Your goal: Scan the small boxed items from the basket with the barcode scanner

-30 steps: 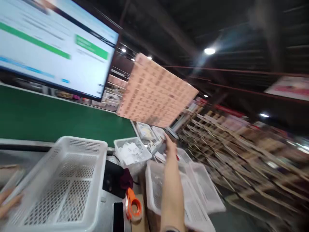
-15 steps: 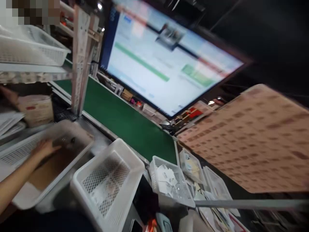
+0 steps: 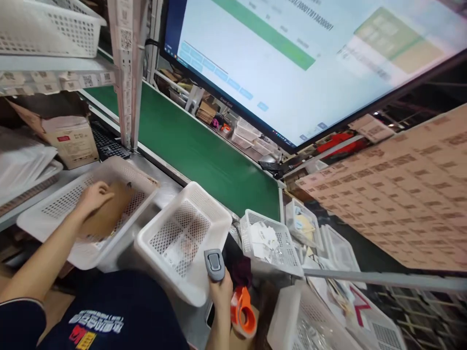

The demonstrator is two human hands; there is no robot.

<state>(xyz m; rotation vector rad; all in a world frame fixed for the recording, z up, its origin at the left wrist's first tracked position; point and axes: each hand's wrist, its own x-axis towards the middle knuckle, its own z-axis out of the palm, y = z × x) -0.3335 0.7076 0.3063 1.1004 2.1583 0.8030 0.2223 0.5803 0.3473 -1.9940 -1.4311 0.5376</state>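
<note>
My left hand (image 3: 95, 195) is inside the left white basket (image 3: 34, 221), its fingers closed on the edge of a flat brown piece (image 3: 109, 211) that looks like kraft paper or card. Blur hides its exact kind. My right hand (image 3: 221, 290) grips a grey handheld barcode scanner (image 3: 214, 265), raised beside the near right rim of the middle white basket (image 3: 146, 238). Some clear or pale material seems to lie on that basket's bottom. An orange tape dispenser (image 3: 242, 311) stands just right of my right wrist.
A large monitor (image 3: 255, 58) hangs over a green conveyor belt (image 3: 204, 165). Left are a shelf post (image 3: 126, 73), an open carton (image 3: 75, 141) and a keyboard (image 3: 107, 141). A basket of white slips (image 3: 270, 238) and a metal bar (image 3: 383, 281) lie right.
My right hand has come into view with the scanner raised. My left hand has closed on the brown piece, which now tilts up. The view has shifted, bringing the monitor closer.
</note>
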